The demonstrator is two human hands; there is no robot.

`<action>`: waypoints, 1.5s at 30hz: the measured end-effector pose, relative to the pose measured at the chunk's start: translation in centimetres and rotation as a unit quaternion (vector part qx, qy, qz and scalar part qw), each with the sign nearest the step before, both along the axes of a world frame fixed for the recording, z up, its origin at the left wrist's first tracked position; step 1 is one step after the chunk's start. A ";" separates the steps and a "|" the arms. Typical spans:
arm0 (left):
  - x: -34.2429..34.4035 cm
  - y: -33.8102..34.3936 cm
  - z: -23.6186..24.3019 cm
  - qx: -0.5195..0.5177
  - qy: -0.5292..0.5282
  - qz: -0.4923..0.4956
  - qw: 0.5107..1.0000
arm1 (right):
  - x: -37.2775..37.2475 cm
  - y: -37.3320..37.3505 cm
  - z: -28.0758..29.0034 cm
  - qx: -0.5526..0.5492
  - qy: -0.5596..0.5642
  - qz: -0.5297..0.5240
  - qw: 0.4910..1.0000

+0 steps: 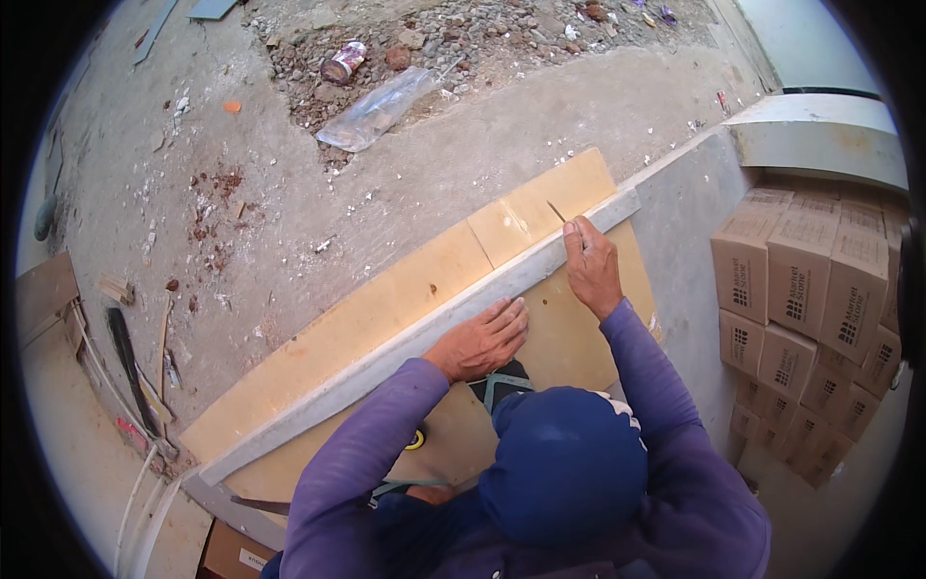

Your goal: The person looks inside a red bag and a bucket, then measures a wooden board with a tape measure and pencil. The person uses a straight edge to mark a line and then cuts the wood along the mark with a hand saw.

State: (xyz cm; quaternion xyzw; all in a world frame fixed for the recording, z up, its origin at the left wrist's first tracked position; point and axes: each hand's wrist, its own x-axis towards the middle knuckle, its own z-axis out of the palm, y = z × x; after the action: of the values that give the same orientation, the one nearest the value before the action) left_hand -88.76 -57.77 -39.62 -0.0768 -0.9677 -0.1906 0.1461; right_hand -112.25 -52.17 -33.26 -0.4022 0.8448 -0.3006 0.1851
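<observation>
A tan sheet board (540, 207) lies at a slant across the middle, with a thin dark line across its far part. On it rests a long whitish straight strip (386, 362), running from lower left to upper right. My left hand (479, 340) lies flat with fingers stretched, against the strip's near edge. Near the strip's right end, my right hand (592, 265) is closed on a thin dark pointed marking tool (556, 209), its tip over the far part of the board. I cannot tell whether it is a pencil or a scriber.
Stacked brown cartons (801, 280) stand at the right. A hammer (130, 372) and thin sticks lie at the left. Beyond the board are rubble (415, 43), a clear plastic bag (376, 111) and concrete floor (289, 212). Something round and yellow (415, 441) shows by my left arm.
</observation>
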 end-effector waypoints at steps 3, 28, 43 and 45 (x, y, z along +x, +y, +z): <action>-2.7 0.4 -0.3 -0.005 -0.027 0.000 1.000 | -3.6 -0.1 1.1 0.048 0.033 0.045 0.997; 1.2 3.8 -9.2 0.215 -0.109 0.097 0.966 | 22.9 -13.6 -7.2 0.064 -0.052 0.744 0.663; -0.7 0.9 -3.6 0.122 -0.119 0.061 0.983 | 11.8 -14.1 -3.4 0.236 0.049 0.747 0.620; -1.0 0.9 -3.8 0.120 -0.083 0.068 0.987 | 10.9 -14.5 -3.4 0.227 0.038 0.738 0.634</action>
State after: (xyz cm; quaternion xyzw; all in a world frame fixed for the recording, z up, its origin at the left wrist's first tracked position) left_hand -89.79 -56.92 -43.38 0.0232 -0.9496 -0.3005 0.0858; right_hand -101.39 -66.69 -36.62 -0.8479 0.3147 0.1535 0.3982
